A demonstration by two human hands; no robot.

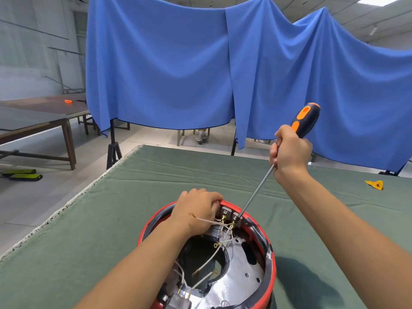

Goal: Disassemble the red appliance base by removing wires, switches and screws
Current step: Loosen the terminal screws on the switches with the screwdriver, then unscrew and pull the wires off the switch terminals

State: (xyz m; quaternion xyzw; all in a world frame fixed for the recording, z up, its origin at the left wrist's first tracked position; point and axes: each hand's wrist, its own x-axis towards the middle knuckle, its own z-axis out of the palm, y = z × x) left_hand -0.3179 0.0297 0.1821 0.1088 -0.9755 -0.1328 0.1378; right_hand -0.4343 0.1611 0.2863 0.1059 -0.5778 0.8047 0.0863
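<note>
**Q:** On the bench right now, where's the base and what are your hands doing?

**Me:** Red appliance base (270, 270) sits upside down on the green cloth (156, 186), right in front of me, near edge of the table. My left hand (196, 210) is curled over the far rim, gripping it to steady the thing. My right hand (289, 152) is wrapped round the screwdriver (305, 120), just below the orange/black handle, shaft angled down w/ the tip at the right-hand switch (236, 217) by the far rim.

**Q:** How far along?

**Me:** Partway, I'd say. Several white wires (207, 259) hang loose w/ bare ring terminals, so those look unhooked already. Others run to the two switches at the far rim, and both switches sit in the wall. A block w/ brass terminals (178, 301) at the near edge has wires on it too. Can't tell which screws are out; some holes in the metal plate (243, 279) look empty. So: switches, remaining wires, some screws probably left.

**Q:** Surroundings?

**Me:** Cloth is creased, frayed pale edge on the left. Small yellow scrap (375, 184) lies far right on it. Blue sheets (178, 63) hang behind the table. Wooden tables (40, 114) off left, one w/ a small orange item (68, 101); pale tile floor.
</note>
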